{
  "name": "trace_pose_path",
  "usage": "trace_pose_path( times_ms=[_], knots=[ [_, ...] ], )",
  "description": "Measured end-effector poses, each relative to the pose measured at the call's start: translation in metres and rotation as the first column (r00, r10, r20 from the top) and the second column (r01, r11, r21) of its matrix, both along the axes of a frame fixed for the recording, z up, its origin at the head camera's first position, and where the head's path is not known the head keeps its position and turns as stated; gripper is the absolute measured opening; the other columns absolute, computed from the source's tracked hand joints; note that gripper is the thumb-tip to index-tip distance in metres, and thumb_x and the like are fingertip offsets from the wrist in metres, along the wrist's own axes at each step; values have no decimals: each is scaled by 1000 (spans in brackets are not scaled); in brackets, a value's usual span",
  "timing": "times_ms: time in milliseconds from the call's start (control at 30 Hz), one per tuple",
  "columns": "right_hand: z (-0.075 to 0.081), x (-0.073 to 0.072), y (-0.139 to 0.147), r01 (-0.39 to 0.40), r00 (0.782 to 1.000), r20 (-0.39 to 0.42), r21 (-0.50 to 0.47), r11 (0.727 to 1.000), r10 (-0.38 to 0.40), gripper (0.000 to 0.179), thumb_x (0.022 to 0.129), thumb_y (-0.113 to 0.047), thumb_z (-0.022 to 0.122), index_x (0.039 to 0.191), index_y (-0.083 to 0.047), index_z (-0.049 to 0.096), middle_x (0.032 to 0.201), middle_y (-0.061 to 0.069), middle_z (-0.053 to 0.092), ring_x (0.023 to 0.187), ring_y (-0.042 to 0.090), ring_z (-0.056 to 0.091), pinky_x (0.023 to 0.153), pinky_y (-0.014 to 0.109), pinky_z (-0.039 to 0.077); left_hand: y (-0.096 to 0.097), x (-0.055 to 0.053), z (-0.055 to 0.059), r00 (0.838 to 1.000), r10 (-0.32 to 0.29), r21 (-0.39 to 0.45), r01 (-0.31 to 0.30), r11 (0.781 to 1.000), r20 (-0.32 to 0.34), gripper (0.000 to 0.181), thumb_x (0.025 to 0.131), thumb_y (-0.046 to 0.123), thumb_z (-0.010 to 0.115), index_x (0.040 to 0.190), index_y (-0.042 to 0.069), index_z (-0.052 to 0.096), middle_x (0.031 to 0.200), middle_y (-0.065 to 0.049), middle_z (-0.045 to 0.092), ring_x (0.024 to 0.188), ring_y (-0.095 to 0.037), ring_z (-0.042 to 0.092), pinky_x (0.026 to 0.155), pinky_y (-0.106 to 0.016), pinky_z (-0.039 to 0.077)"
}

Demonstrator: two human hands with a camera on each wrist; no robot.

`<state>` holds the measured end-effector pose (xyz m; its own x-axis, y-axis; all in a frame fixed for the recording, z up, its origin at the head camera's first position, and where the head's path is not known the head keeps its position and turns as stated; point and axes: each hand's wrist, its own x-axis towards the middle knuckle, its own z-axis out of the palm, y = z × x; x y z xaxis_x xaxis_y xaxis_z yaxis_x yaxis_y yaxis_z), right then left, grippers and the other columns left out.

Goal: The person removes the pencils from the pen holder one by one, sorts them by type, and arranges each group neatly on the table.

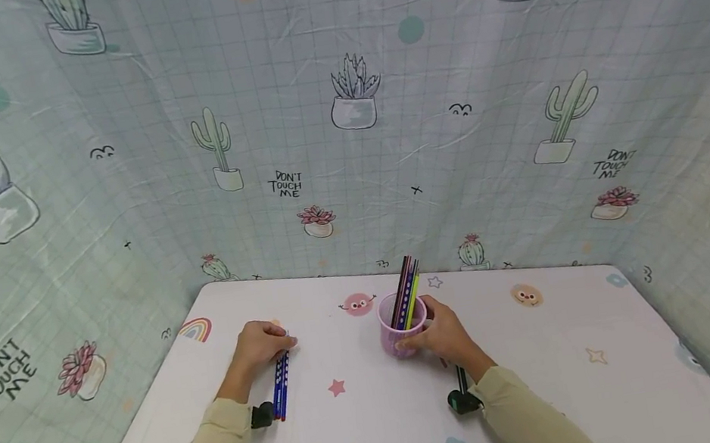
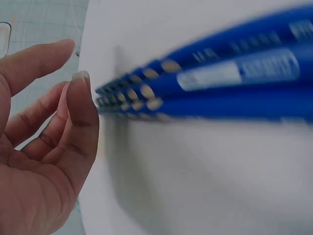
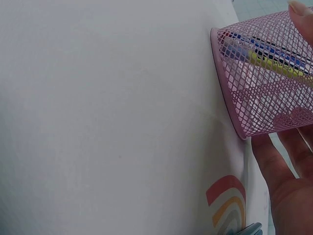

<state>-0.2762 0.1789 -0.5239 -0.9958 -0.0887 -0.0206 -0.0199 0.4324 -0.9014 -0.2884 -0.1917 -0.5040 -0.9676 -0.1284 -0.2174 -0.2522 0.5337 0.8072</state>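
My left hand (image 1: 264,342) is over the far ends of several blue pencils (image 1: 282,389) on the left of the table. In the left wrist view, the left hand (image 2: 54,132) has its fingers loosely bent, with a gap between thumb and fingertips. The tapered ends of the blue pencils (image 2: 234,100) lie right beside those fingertips. On the right, my right hand (image 1: 448,334) holds a pink mesh pencil cup (image 1: 395,342) around its side. Dark, blue-dotted and yellow pencils (image 1: 406,294) lean inside it. Through the mesh cup (image 3: 264,103), their lower ends show near the base.
Dark pencils (image 1: 462,378) lie by the right wrist, partly hidden by the forearm. Black wrist cameras (image 1: 262,415) sit at both cuffs. The white table (image 1: 371,418) has printed drawings, and a cactus-patterned curtain (image 1: 308,91) surrounds its back and sides.
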Motion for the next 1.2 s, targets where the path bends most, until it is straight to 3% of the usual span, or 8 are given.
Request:
trace_pose_path(
  times_ms=[233, 367, 567, 767, 933, 1067, 1200],
  knots=[
    [-1, -1, 0, -19, 1000, -22, -38, 999, 18, 86, 65, -20, 101, 139, -10, 58, 138, 10, 68, 135, 36, 61, 112, 54, 51, 27, -1, 11, 998, -60, 81, 61, 995, -8, 38, 86, 23, 87, 112, -2, 72, 97, -12, 75, 79, -17, 71, 76, -32, 63],
    [-1, -1, 1, -18, 1000, -19, -45, 999, 18, 86, 64, -20, 101, 138, -10, 58, 138, 11, 68, 134, 37, 62, 111, 54, 51, 48, -3, 13, 991, -111, 172, 122, 978, -71, 47, 86, 23, 87, 120, -5, 70, 105, -13, 76, 88, -17, 73, 84, -33, 63],
    [-3, -1, 1, -11, 1000, -6, -52, 999, 10, 86, 64, -19, 101, 138, -11, 58, 138, 11, 68, 135, 36, 62, 112, 54, 50, 83, 0, 12, 969, -168, 305, 218, 927, -183, 46, 87, 18, 86, 123, -6, 70, 115, -18, 76, 99, -16, 72, 87, -29, 61],
    [-2, -1, -2, -11, 1000, -12, -56, 998, 11, 85, 64, -20, 101, 138, -11, 58, 137, 9, 68, 134, 34, 62, 113, 53, 50, 118, 7, 11, 945, -234, 395, 310, 865, -229, 55, 89, 14, 83, 138, -2, 63, 137, -26, 66, 123, -34, 69, 100, -35, 60],
    [0, 1, -2, -19, 999, -39, -59, 998, 17, 82, 66, -20, 100, 137, -10, 59, 136, 9, 69, 132, 33, 63, 112, 54, 50, 146, 10, 10, 918, -294, 400, 383, 832, -267, 76, 86, 14, 86, 149, -8, 49, 148, -28, 57, 138, -42, 58, 112, -44, 51],
    [-1, 1, 0, -19, 999, -46, -28, 999, 18, 79, 71, -20, 98, 138, -11, 58, 136, 10, 69, 132, 31, 63, 114, 52, 49, 163, 12, 6, 893, -350, 350, 436, 829, -284, 95, 83, 21, 89, 156, -9, 36, 156, -27, 50, 144, -40, 52, 118, -48, 45],
    [-2, 0, 4, -26, 999, -43, 11, 1000, 27, 81, 73, -23, 97, 142, -12, 56, 139, 11, 68, 133, 31, 62, 115, 52, 48, 173, 12, 1, 876, -359, 307, 455, 836, -323, 100, 81, 24, 90, 158, -6, 34, 155, -25, 52, 143, -40, 53, 118, -50, 45]
  ],
)
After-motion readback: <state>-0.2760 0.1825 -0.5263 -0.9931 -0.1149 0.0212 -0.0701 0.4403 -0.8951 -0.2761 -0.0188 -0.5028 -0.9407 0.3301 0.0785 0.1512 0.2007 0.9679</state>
